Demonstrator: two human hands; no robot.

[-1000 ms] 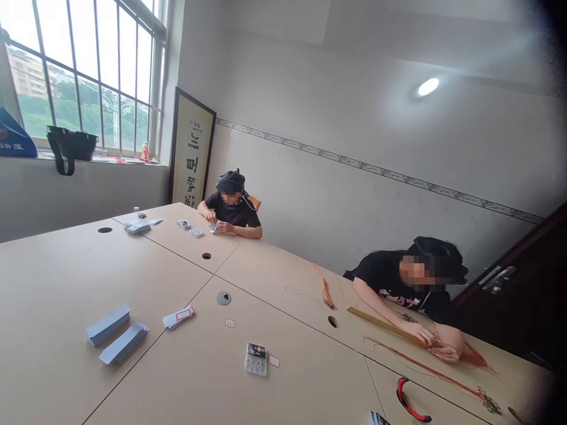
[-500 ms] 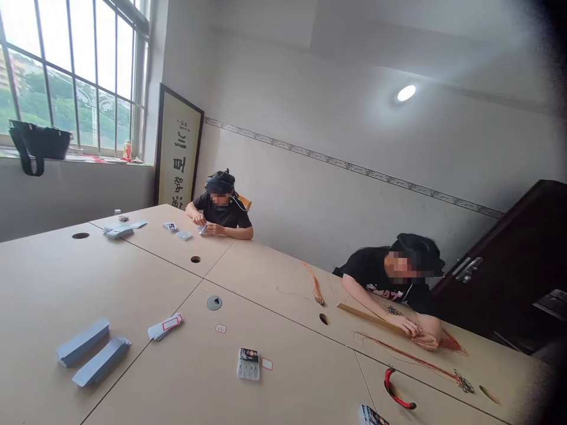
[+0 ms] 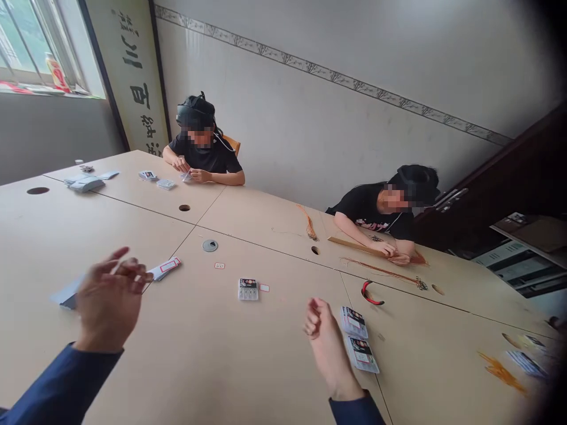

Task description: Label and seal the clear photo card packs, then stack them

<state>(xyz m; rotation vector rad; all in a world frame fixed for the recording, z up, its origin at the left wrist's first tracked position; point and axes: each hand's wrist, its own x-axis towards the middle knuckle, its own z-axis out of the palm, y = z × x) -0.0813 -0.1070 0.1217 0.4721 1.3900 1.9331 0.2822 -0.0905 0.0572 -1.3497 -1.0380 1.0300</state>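
My left hand (image 3: 110,298) is raised over the left of the table, fingers partly bent and apart, nothing visible in them. Behind it are a stack of pale paper strips (image 3: 66,297), partly hidden, and a smaller bundle of strips with a red-bordered label on top (image 3: 165,268). My right hand (image 3: 326,342) hovers with its fingers curled in, and I see nothing held. Just right of it lie clear plastic cases with black printed cards, a farther stack (image 3: 354,322) and a nearer one (image 3: 362,353). Between my hands sits another clear case (image 3: 248,290) beside a small red-bordered label (image 3: 264,288).
Across the table (image 3: 212,360), two people in black work with their hands. Red-handled pliers (image 3: 370,294) lie near bundles of orange cord (image 3: 385,273). Orange strips (image 3: 502,373) lie at far right. Cable holes (image 3: 184,208) and a round grey cover (image 3: 209,245) interrupt the tabletop.
Both my hands have come into view from below. My view has tilted down, showing more of the near table and the cases at right. The left hand now covers part of the paper stacks.
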